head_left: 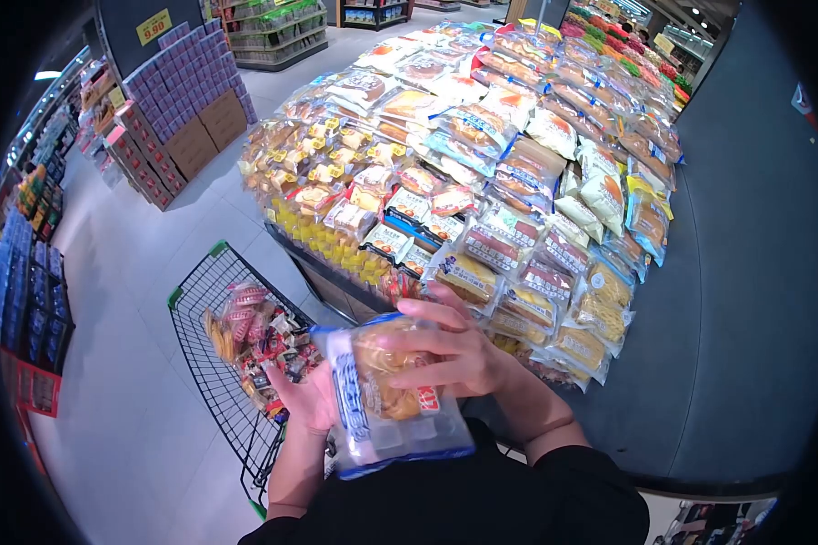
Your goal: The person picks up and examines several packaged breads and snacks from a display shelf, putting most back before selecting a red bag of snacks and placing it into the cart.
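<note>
Two bare hands at one clear, blue-edged bag (386, 440) of golden-brown baked pieces; bag located in front of the wearer's black top (518, 500), tilted, between the shopping cart and the near edge of the bread display. Left hand (314, 395): palm at the bag's left side, thumb standing clear of it, remaining fingers hidden behind; how tightly it is closed cannot be told. Right hand (463, 354): fingers extended and spread across the upper front of the bag, not curled round it; thumb not discernible, some blur. Whether every fingertip touches the film cannot be told. Printing on bag: blue-and-white strip along the left side, small red patch near the right. Cart (211, 363), black wire with green corners, lower left; contents include pink-red packets (244, 309) and smaller mixed wrapped items (286, 338). Display heap (509, 168) of packaged breads fills the centre, sorted roughly in rows; dark grey surface (754, 245) along its right. Upper left, across the pale floor (118, 336): purple-toned boxes (186, 77) stacked beside and above brown cartons (211, 136), yellow price sign (154, 27) reading 9.90 over them.
</note>
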A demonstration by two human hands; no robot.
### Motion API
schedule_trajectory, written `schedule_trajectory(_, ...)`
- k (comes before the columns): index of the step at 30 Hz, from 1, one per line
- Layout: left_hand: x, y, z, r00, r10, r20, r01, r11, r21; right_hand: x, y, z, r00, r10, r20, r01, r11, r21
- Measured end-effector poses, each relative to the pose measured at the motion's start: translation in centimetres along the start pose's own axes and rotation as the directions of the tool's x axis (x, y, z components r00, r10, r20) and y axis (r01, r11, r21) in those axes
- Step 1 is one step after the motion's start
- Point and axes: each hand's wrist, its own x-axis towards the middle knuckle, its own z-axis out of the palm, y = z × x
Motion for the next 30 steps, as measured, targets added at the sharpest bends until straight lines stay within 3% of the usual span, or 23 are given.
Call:
schedule_trajectory(1,0.1,-0.1,0.1,0.999,0.002,0.033,-0.009,0.975,0.221,0.0,0.5,-0.2,0.996,0.013,0.088,-0.012,1.0,-0.013)
schedule_trajectory(3,0.5,-0.5,0.4,0.999,-0.037,0.021,0.02,0.832,0.554,0.3,1.1,0.3,0.997,0.04,0.069,-0.036,0.997,-0.061)
schedule_trajectory(4,0.7,-1.0,0.6,0.999,-0.034,0.018,0.018,0.834,0.551,0.5,1.2,0.8,0.996,0.066,0.052,-0.06,0.993,-0.104)
schedule_trajectory(6,1.3,-2.6,1.1,0.971,0.114,-0.208,0.041,0.781,0.624,0.1,1.5,2.4,0.994,0.104,-0.014,-0.105,0.991,-0.08)
schedule_trajectory(7,1.3,-2.8,0.2,0.964,0.171,-0.202,-0.057,0.879,0.473,-0.1,1.3,3.4,0.946,0.297,-0.132,-0.289,0.954,0.079)
schedule_trajectory(8,1.1,-2.6,-0.5,0.963,0.175,-0.205,-0.059,0.88,0.472,-0.7,1.3,4.5,0.845,0.49,-0.215,-0.436,0.864,0.252)
schedule_trajectory(9,1.4,-2.4,-0.4,0.922,0.33,-0.2,-0.196,0.847,0.494,-2.0,2.1,5.9,0.792,0.581,-0.188,-0.474,0.778,0.412)
schedule_trajectory(10,1.7,-2.2,-0.3,0.857,0.478,-0.191,-0.328,0.793,0.514,-3.5,2.3,7.5,0.793,0.581,-0.182,-0.475,0.777,0.413)
schedule_trajectory(12,2.3,-2.1,0.9,0.717,0.689,-0.101,-0.483,0.597,0.641,-6.1,1.6,10.1,0.496,0.865,0.078,-0.537,0.235,0.81)
schedule_trajectory(13,2.3,-1.7,0.3,0.674,0.737,-0.042,-0.5,0.497,0.709,-6.3,0.8,10.4,0.509,0.861,0.004,-0.547,0.32,0.774)
schedule_trajectory(14,2.3,-1.4,-0.4,0.63,0.776,0.022,-0.508,0.391,0.767,-6.3,0.0,10.5,0.511,0.86,0.013,-0.549,0.314,0.775)
schedule_trajectory(16,2.8,-2.1,-0.1,0.595,0.803,-0.011,-0.521,0.397,0.755,-5.3,-1.6,10.2,0.597,0.735,-0.321,-0.579,0.672,0.462)
schedule_trajectory(17,3.1,-2.8,0.0,0.567,0.822,-0.042,-0.533,0.405,0.743,-4.4,-2.3,10.0,0.651,0.644,-0.402,-0.512,0.763,0.393)
schedule_trajectory(18,3.3,-3.5,-0.1,0.565,0.824,-0.044,-0.534,0.406,0.742,-3.6,-2.8,9.6,0.653,0.645,-0.398,-0.513,0.763,0.394)
schedule_trajectory(19,3.5,-4.3,-0.4,0.604,0.794,-0.068,-0.515,0.453,0.728,-2.8,-3.3,9.1,0.811,0.514,-0.279,-0.511,0.855,0.087)
schedule_trajectory(20,3.4,-4.8,-0.9,0.642,0.762,-0.089,-0.493,0.499,0.712,-2.4,-3.5,9.0,0.912,0.398,-0.099,-0.41,0.886,-0.215)
schedule_trajectory(21,3.2,-5.2,-0.8,0.714,0.691,-0.111,-0.399,0.532,0.747,-1.9,-3.7,9.7,0.914,0.402,-0.048,-0.394,0.855,-0.337)
schedule_trajectory(25,3.7,-7.0,-1.3,0.722,0.686,-0.091,-0.367,0.49,0.791,-1.4,-2.4,10.3,0.915,0.37,-0.161,-0.399,0.771,-0.497)
schedule_trajectory(26,3.3,-7.1,-1.8,0.76,0.645,-0.076,-0.348,0.503,0.791,-1.6,-2.1,10.2,0.918,0.365,-0.155,-0.392,0.778,-0.491)
schedule_trajectory(28,3.3,-7.5,-0.7,0.792,0.608,-0.061,-0.332,0.512,0.792,-2.0,-1.5,9.8,0.948,0.179,-0.264,-0.303,0.765,-0.568)
schedule_trajectory(30,3.3,-8.3,0.6,0.783,0.598,0.172,-0.496,0.434,0.753,-2.3,-1.2,10.0,0.939,0.131,-0.318,-0.302,0.757,-0.579)
